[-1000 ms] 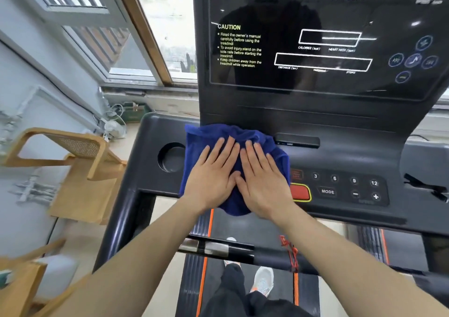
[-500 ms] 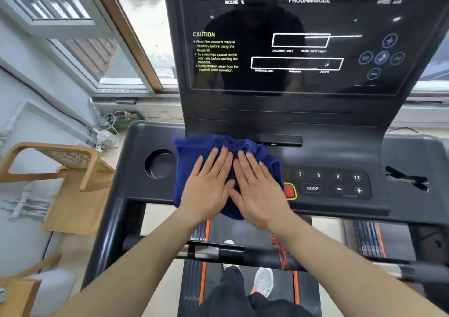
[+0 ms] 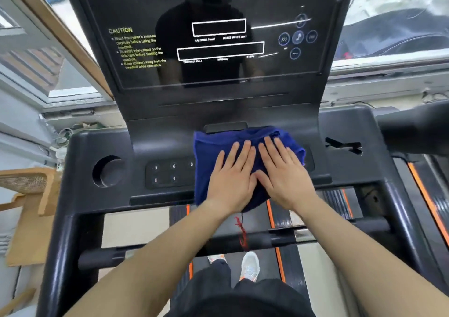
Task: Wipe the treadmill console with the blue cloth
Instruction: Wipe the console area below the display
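The blue cloth (image 3: pixel 209 151) lies crumpled on the lower button panel of the black treadmill console (image 3: pixel 170 132), right of centre and just below a small slot. My left hand (image 3: pixel 230 183) and my right hand (image 3: pixel 281 178) press flat on the cloth side by side, fingers stretched forward and thumbs touching. The cloth's lower edge hangs over the panel's front edge. A keypad (image 3: pixel 167 173) with 3, 6 and 9 shows to the left of the cloth. The buttons under the cloth are hidden. The dark display (image 3: pixel 218 37) rises behind it.
A round cup holder (image 3: pixel 108 171) sits at the console's left end, and a key-shaped recess (image 3: pixel 342 145) at its right. A red safety cord (image 3: pixel 241 231) dangles toward the black handlebar (image 3: pixel 170 248). A wooden chair (image 3: pixel 26 195) stands at the left, windows behind.
Both hands have slid the cloth to the right across the button panel. The left keypad is now uncovered, and the red button and right-hand keys are covered.
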Available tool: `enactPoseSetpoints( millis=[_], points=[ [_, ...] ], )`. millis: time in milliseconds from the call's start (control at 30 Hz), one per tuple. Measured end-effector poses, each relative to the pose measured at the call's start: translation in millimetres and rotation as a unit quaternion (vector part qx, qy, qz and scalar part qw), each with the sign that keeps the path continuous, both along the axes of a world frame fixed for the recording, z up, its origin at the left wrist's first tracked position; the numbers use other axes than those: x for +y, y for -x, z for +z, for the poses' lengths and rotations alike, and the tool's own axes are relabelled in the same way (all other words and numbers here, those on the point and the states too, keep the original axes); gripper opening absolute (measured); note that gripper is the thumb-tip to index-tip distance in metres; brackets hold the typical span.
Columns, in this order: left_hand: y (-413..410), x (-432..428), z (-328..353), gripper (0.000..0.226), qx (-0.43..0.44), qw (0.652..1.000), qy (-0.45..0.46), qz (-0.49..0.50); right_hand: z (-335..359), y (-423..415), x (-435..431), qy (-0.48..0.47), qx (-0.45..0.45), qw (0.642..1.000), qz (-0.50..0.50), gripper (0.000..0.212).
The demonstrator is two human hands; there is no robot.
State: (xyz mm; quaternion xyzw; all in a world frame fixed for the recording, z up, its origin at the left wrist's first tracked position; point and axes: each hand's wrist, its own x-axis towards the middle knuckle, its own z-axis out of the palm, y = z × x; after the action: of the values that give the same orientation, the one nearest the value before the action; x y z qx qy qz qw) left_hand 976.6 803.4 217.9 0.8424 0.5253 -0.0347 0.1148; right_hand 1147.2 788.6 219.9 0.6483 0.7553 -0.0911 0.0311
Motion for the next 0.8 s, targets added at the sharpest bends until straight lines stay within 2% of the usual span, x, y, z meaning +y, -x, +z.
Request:
enactPoseSetpoints(
  millis=[100,200,300,433,500,633,733,800],
  points=[
    [-28,0,3,0.061,0.002,0.999,-0.001,-0.044,-1,-18,-17,-0.009,0.007,0.998,-0.058,0.074],
    [-13,-15,4,0.063,0.008,0.996,-0.011,-0.091,-2,-3,-39,-0.02,0.029,0.998,-0.057,0.074],
    [25,-27,3,0.062,0.004,0.997,-0.034,-0.065,-5,25,-48,-0.025,0.072,0.997,0.003,0.072],
    [33,-17,6,0.061,0.016,0.999,-0.03,-0.014,-3,21,-14,-0.015,0.049,0.995,0.084,0.071],
    [9,-5,8,0.061,0.006,0.999,-0.017,-0.035,0,-4,8,-0.007,0.02,0.998,0.065,0.073],
    [-63,29,11,0.061,-0.018,0.998,0.019,-0.061,-1,-64,28,0.0,0.015,0.999,-0.037,0.077],
    [-98,27,8,0.061,0.011,0.996,0.0,-0.083,-12,-88,8,0.006,0.006,0.998,-0.067,0.074],
    [-94,4,6,0.061,0.014,0.992,-0.011,-0.125,-16,-84,-22,0.008,0.009,0.998,-0.069,0.073]
  ],
)
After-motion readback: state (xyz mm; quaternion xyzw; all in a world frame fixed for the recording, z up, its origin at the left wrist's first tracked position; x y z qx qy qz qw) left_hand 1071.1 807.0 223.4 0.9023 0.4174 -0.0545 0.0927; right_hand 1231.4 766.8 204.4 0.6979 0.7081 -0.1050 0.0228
